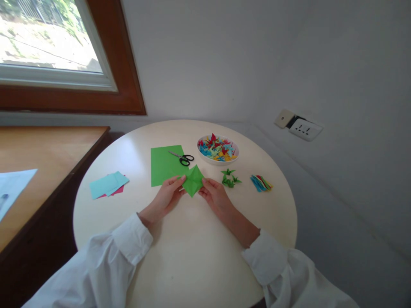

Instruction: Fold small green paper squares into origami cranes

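Observation:
A small creased piece of green origami paper (pixel 193 181) is held up between both hands, one corner pointing away from me and one toward me. My left hand (pixel 169 191) pinches its left corner between thumb and fingers. On the opposite corner my right hand (pixel 214 192) has the same kind of pinch. Just behind the left hand lies a larger green sheet (pixel 159 164), flat on the table. Black-handled scissors (pixel 185 159) rest across its right edge. Several folded green paper cranes (pixel 229 179) sit to the right, beyond my right hand.
A white bowl (pixel 218 162) full of colourful paper cranes stands at the back of the round white table (pixel 192 256). Paper strips (pixel 261 183) lie at right, light blue sheets (pixel 107 184) over red ones at left. A wooden desk (pixel 48 145) and wall socket (pixel 305 129) flank the table.

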### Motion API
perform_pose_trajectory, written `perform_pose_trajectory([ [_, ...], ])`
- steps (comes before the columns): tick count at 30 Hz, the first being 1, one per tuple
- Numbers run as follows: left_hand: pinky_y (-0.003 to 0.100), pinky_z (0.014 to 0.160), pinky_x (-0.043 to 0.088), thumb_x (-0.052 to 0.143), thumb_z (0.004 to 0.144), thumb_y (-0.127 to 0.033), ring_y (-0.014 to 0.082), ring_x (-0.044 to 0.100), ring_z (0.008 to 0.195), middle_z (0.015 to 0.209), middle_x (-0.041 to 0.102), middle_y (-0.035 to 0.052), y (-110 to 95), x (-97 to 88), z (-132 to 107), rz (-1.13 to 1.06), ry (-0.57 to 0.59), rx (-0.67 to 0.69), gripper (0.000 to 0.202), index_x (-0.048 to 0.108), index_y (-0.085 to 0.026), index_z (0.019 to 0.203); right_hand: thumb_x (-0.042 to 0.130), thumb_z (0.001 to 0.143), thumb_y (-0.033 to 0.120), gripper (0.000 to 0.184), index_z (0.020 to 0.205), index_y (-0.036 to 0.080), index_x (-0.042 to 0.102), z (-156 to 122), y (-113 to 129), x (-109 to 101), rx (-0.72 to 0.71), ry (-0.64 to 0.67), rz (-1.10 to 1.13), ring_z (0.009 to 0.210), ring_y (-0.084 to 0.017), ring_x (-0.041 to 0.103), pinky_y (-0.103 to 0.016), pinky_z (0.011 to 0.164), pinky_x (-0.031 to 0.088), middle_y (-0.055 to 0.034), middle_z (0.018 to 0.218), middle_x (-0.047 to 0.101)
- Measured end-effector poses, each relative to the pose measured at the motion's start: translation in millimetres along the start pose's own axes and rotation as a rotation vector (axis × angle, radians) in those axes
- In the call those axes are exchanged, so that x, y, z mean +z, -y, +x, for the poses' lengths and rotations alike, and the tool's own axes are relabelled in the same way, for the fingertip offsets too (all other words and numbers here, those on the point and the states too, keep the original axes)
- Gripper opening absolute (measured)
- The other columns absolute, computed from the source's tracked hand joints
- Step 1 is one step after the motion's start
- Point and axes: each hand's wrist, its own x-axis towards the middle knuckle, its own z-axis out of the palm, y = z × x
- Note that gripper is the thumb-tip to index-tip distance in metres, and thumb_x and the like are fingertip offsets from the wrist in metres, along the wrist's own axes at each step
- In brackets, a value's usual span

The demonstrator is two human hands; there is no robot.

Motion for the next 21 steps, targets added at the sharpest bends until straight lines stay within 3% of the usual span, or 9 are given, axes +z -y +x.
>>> perform_pose_trajectory([
  [13,0.025,0.07,0.047,0.072,0.068,-0.029,0.014,0.06,0.076,0.08,0.068,0.006,1.7,-2.3,0.0,-0.045,0.044,-0.042,0.02,0.068,-0.012,0.077,0.081,0.05,0.035,0.028,0.062,0.018,0.062,-1.5,3.6,-0.5,0.034,-0.031,0.072,0.062,-0.008,0.051,-0.02,0.056,0.04,0.0032,0.065,0.06],
  [21,0.018,0.049,0.039,0.076,0.062,-0.023,0.0047,0.044,0.046,0.048,0.047,-0.0047,-2.0,-1.8,2.2,-0.106,-0.095,-0.052,0.023,0.056,-0.012,0.056,0.076,0.056,0.039,0.028,0.059,0.019,0.058,-1.2,5.8,-3.8,-0.104,0.002,-0.107,0.047,-0.005,0.033,-0.021,0.047,0.028,0.0085,0.048,0.039],
])
